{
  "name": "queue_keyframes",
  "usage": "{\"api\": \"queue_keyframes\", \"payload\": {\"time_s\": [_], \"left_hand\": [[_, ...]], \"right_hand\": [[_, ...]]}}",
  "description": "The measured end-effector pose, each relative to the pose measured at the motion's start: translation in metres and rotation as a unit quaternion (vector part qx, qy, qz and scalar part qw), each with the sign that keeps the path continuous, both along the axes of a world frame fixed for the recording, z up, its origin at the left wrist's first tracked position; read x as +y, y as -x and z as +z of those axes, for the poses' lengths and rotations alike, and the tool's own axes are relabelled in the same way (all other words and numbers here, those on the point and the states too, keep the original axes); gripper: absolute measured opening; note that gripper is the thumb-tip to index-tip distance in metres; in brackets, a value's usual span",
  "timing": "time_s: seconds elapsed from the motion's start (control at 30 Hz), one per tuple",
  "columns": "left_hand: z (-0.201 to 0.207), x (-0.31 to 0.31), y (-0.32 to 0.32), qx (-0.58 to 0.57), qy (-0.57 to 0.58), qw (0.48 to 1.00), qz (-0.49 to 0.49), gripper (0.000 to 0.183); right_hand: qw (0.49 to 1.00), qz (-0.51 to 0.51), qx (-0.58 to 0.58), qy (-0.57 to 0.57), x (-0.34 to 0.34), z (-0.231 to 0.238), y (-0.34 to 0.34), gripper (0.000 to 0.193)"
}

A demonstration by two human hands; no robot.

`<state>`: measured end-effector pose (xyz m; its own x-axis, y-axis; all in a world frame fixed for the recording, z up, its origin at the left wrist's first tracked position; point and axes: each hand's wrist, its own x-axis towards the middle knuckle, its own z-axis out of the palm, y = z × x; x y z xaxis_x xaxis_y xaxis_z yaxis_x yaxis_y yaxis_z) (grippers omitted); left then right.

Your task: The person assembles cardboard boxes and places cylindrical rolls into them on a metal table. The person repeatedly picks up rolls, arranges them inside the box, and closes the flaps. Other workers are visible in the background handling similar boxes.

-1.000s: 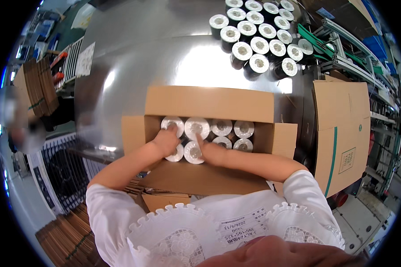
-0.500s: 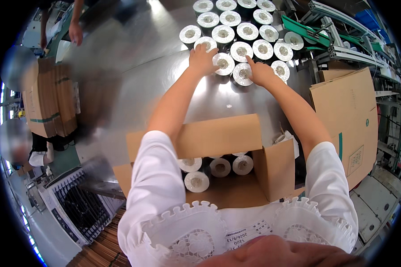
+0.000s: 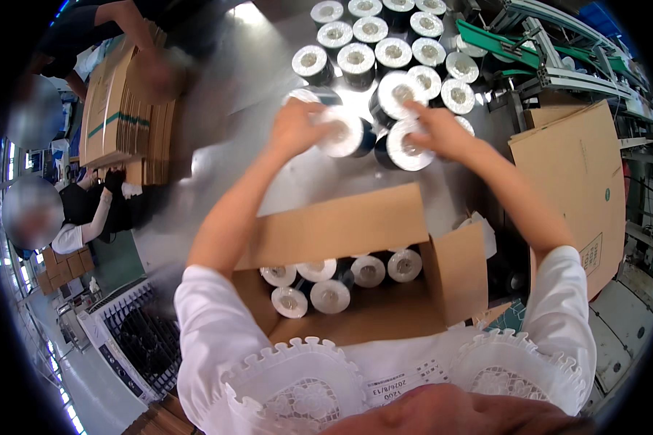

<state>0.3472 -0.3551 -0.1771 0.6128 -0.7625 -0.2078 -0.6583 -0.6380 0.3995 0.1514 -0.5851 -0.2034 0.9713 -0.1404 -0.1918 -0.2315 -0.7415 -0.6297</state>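
Observation:
My left hand (image 3: 295,133) is closed on two dark-sided rolls with shiny white ends. The nearer roll (image 3: 343,132) is tipped with its end toward me; the farther one (image 3: 310,95) is partly hidden by my fingers. My right hand (image 3: 446,133) grips another pair, a near roll (image 3: 408,147) and a far roll (image 3: 397,90), both tilted. Behind them, several more rolls (image 3: 355,58) stand on the metal table (image 3: 232,109). Nearest my body is an open cardboard box (image 3: 341,217) with several rolls (image 3: 330,296) lying inside, ends up toward me.
At the right lean large flat cardboard sheets (image 3: 569,188), below a conveyor frame with a green guide (image 3: 497,47). A stack of flattened cartons (image 3: 116,109) is at the far left, with another person's arm (image 3: 127,22) over it. A second person sits farther back on that side.
Both my hands have come nearer to me, each drawing two rolls away from the group and tilting them. At the left, the carton stack has shifted farther away with a person's arm over it.

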Motion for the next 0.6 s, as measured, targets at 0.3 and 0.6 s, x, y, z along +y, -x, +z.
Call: {"api": "queue_keyframes", "payload": {"time_s": [0.3, 0.6], "left_hand": [[0.171, 0.175, 0.106, 0.688, 0.301, 0.625, 0.213, 0.028], [0.005, 0.160, 0.254, 0.391, 0.270, 0.875, -0.093, 0.031]], "right_hand": [[0.942, -0.186, -0.279, -0.008, 0.024, 0.194, 0.149, 0.063], [0.946, 0.301, -0.103, 0.065, 0.193, 0.209, 0.187, 0.062]]}}
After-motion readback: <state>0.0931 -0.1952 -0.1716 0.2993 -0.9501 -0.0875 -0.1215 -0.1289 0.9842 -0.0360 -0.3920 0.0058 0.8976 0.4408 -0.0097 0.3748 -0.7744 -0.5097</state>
